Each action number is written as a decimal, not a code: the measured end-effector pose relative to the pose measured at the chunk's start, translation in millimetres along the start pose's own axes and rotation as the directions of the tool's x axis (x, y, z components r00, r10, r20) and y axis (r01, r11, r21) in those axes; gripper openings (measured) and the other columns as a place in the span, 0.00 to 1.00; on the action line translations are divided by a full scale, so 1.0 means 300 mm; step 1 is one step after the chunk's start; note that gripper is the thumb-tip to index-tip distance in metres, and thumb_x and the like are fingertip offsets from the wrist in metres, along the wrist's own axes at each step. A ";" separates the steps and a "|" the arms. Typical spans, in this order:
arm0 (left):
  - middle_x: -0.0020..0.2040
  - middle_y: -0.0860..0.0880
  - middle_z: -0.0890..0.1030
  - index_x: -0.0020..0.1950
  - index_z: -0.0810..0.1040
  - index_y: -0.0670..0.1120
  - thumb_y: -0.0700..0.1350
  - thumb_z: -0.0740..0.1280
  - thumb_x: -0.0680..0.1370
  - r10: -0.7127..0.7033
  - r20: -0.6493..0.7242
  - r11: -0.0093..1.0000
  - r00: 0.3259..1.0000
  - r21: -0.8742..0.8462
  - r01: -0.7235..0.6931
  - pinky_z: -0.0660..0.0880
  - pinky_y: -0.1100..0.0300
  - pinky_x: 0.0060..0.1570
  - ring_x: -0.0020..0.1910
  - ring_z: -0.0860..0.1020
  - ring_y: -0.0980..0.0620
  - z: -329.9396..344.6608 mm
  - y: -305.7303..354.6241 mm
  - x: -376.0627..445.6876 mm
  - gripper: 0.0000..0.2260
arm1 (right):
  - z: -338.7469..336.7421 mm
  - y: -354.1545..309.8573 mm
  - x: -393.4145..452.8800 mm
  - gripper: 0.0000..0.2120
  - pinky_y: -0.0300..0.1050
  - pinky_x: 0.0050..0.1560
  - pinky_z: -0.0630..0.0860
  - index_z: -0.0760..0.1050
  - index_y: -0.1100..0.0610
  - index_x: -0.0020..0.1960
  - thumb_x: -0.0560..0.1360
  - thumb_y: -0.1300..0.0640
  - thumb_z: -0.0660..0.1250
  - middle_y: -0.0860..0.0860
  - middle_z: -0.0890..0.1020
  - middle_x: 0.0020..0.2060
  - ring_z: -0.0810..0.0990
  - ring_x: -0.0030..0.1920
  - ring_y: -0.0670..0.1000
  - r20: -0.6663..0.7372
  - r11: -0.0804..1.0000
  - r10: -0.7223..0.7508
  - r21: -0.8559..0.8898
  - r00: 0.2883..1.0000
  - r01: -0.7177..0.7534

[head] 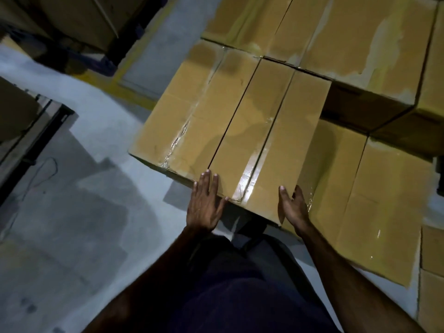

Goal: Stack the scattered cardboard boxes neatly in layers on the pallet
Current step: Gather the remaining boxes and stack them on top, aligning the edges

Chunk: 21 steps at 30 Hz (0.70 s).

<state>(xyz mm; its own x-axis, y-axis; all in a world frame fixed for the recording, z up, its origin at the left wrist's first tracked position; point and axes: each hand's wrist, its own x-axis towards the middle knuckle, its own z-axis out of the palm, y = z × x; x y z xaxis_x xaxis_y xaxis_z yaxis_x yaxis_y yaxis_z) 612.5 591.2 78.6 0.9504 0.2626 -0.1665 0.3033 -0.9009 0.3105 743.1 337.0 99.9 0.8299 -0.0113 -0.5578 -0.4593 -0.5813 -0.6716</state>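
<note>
A taped cardboard box (pixel 259 140) lies on top of the stack, directly in front of me. A second taped box (pixel 192 111) sits tight against its left side. My left hand (pixel 206 203) presses flat with straight fingers on the near edge where the two boxes meet. My right hand (pixel 292 207) rests open against the near right corner of the first box. Lower boxes (pixel 360 207) form a layer to the right, and more stacked boxes (pixel 348 44) rise behind. The pallet itself is hidden under the cartons.
Grey concrete floor (pixel 72 212) spreads to the left, with a yellow painted line (pixel 127 92) near the stack. Dark racking with boxes (pixel 72 20) stands at the far left. A thin cable (pixel 45 169) lies on the floor beside a dark frame (pixel 36 140).
</note>
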 end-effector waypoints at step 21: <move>0.78 0.46 0.73 0.82 0.67 0.48 0.57 0.64 0.85 -0.183 0.042 0.776 0.982 -0.607 0.171 0.71 0.52 0.71 0.74 0.73 0.46 -0.177 -0.100 -0.750 0.27 | 0.163 0.144 -0.790 0.27 0.53 0.65 0.75 0.66 0.51 0.80 0.83 0.46 0.66 0.53 0.74 0.74 0.75 0.68 0.55 -0.001 0.996 -0.074 -0.052 0.997 0.074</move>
<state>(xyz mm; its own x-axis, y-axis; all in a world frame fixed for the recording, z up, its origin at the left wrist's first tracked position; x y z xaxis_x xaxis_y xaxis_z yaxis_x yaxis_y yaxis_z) 393.1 577.4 156.6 0.8750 0.4084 -0.2601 0.4396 -0.4450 0.7802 510.9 354.3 179.1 0.8619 0.0309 -0.5061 -0.3796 -0.6224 -0.6845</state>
